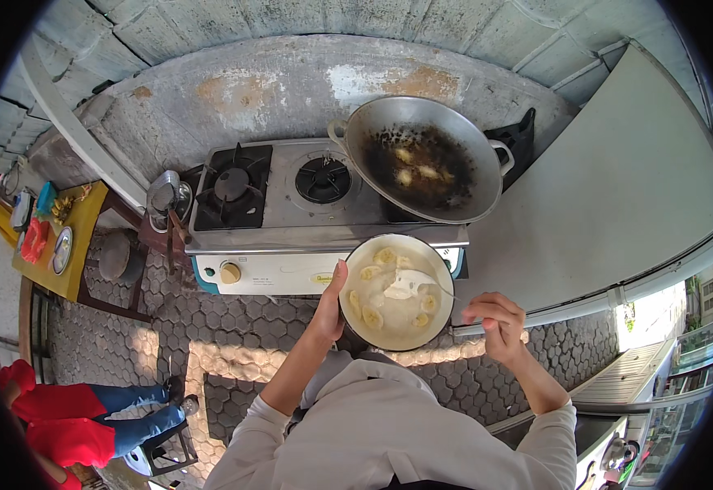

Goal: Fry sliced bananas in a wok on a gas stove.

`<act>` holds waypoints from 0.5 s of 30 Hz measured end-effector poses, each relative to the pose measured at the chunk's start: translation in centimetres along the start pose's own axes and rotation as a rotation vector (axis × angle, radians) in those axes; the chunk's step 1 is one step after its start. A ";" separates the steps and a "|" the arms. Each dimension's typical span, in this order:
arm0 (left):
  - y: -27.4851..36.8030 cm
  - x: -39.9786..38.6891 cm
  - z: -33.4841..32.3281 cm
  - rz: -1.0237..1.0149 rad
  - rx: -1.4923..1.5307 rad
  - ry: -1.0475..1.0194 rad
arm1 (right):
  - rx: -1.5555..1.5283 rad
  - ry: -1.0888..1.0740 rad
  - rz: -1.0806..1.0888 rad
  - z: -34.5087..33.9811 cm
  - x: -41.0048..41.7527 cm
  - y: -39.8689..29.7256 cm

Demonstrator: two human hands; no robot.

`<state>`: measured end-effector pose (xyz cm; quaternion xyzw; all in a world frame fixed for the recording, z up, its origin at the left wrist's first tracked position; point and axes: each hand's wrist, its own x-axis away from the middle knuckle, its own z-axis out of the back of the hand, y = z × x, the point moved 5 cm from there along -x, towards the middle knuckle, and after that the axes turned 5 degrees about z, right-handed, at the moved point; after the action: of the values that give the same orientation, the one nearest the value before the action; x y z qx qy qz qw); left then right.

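My left hand [332, 309] grips the left rim of a cream enamel bowl [397, 334] with a dark rim, thumb on top. Pale batter fills the bottom, with several banana slices [373, 317] lying in it. A spoon [408, 283] coated in batter rests inside, its handle leaning over the right rim. Just right of that handle is my right hand [500, 324], fingers loosely curled and nothing visible in them. Beyond the bowl, a large metal wok [416, 110] sits tilted on the stove, with several battered pieces [428, 172] in dark oil.
The gas stove [325, 214] has two bare burners [231, 184] on its left. Beside it, a strainer [163, 197] lies on a pot. A yellow table [89, 214] at far left holds bananas [62, 208] and a plate. A seated person in red [62, 410] is at lower left. A pale panel [601, 184] spans the right.
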<state>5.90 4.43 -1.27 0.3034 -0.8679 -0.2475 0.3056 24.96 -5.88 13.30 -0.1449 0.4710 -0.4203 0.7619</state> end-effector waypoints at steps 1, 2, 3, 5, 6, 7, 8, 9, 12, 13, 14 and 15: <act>0.2 0.2 0.0 -0.005 0.000 0.003 | -0.051 0.122 0.015 0.4 0.0 0.4; 0.4 0.4 -0.1 0.000 -0.008 0.009 | -0.054 0.120 0.020 0.4 -0.2 0.8; 0.6 0.6 -0.3 0.009 -0.018 0.012 | -0.085 0.093 -0.076 0.1 -0.4 1.6; 0.8 0.9 -0.5 0.002 -0.016 0.015 | -0.116 0.066 -0.169 -0.6 -0.3 2.6; 0.9 1.0 -0.6 -0.006 -0.012 0.020 | -0.269 0.101 -0.315 -1.2 0.1 3.6; 0.9 1.0 -0.6 -0.010 -0.011 0.021 | -0.421 0.134 -0.461 -1.8 0.4 4.4; 0.7 1.0 -0.6 -0.009 -0.016 0.027 | -0.421 0.132 -0.458 -1.9 0.2 4.5; 0.6 1.0 -0.5 -0.007 -0.020 0.035 | -0.506 0.162 -0.596 -2.3 0.4 5.2; 0.4 1.1 -0.2 -0.008 -0.003 0.029 | -0.631 0.204 -0.813 -2.8 1.4 6.3; 0.4 1.1 -0.2 -0.011 -0.002 0.031 | -0.670 0.218 -0.892 -2.8 1.9 6.6; 0.4 1.1 -0.2 -0.007 -0.004 0.041 | -0.670 0.215 -0.892 -2.6 1.9 6.7; 0.4 1.1 -0.2 -0.004 -0.007 0.050 | -0.709 0.222 -0.914 -2.4 2.0 6.8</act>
<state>5.19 3.96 -0.50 0.3101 -0.8586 -0.2434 0.3277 26.72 -2.95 6.66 -0.5342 0.5498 -0.5353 0.3546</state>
